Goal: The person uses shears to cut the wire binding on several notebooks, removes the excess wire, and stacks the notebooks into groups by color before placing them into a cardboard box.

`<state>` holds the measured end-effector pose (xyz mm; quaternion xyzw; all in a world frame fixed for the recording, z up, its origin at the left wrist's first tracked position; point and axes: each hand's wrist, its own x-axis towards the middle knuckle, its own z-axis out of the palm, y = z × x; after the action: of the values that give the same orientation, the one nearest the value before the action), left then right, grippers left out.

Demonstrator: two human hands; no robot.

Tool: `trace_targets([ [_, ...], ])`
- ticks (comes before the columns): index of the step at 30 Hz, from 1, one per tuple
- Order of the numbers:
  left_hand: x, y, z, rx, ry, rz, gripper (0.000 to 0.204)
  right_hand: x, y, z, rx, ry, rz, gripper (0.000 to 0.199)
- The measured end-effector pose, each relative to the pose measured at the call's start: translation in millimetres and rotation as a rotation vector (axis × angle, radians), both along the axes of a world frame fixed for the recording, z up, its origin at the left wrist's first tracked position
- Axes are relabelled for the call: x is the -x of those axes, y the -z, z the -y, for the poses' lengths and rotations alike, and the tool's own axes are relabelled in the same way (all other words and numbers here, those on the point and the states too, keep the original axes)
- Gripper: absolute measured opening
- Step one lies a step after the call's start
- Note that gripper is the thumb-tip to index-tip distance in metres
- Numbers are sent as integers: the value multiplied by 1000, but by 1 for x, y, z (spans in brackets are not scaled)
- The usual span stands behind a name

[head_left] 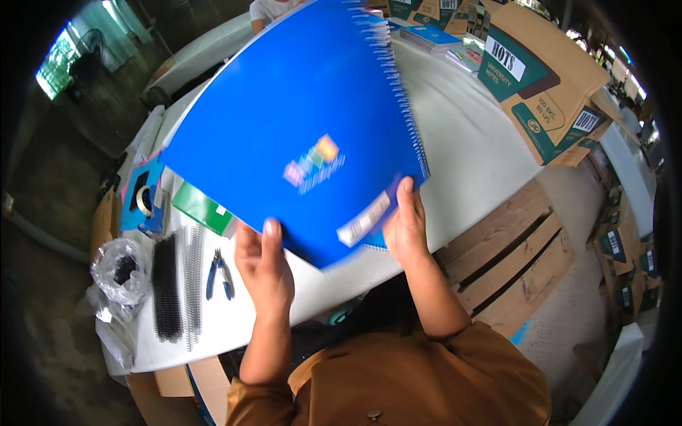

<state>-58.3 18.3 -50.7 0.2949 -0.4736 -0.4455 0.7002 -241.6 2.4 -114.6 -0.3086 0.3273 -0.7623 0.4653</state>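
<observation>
A large blue spiral notebook [284,106] is held up over the table, tilted, with its wire coil along the right edge. My left hand [264,266] grips its lower left edge, thumb on the cover. At the lower right corner, near the coil, my right hand [406,224] grips it with the thumb in front; the other fingers of both hands are partly behind it. A coloured logo and a white label on the cover are blurred. Part of a green box or book [201,206] shows from behind the notebook's left side.
On the white table [469,142] lie pliers [219,273], black wire coils [167,284], silver coils [192,284], a plastic bag [119,273] and a tape dispenser [150,209]. Notebooks [430,37] and a cardboard box [543,78] stand far right. A wooden pallet [508,248] is beside the table. Another person [273,8] sits beyond.
</observation>
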Motion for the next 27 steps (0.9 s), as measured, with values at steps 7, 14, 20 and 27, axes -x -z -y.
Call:
trace_targets([
  [7,19,85,76,677,82,1175,28,27,52,-41,-244,465,-682,77],
  [14,-18,106,70,183,-77,1488,83,38,74,-73,-285,296,-1354,79],
  [20,-25,122,82,70,-133,1285,87,57,70,-32,-394,162,-1543,86],
  [27,-24,114,88,5,-231,1325,66,61,83,-17,-231,283,-1402,59],
])
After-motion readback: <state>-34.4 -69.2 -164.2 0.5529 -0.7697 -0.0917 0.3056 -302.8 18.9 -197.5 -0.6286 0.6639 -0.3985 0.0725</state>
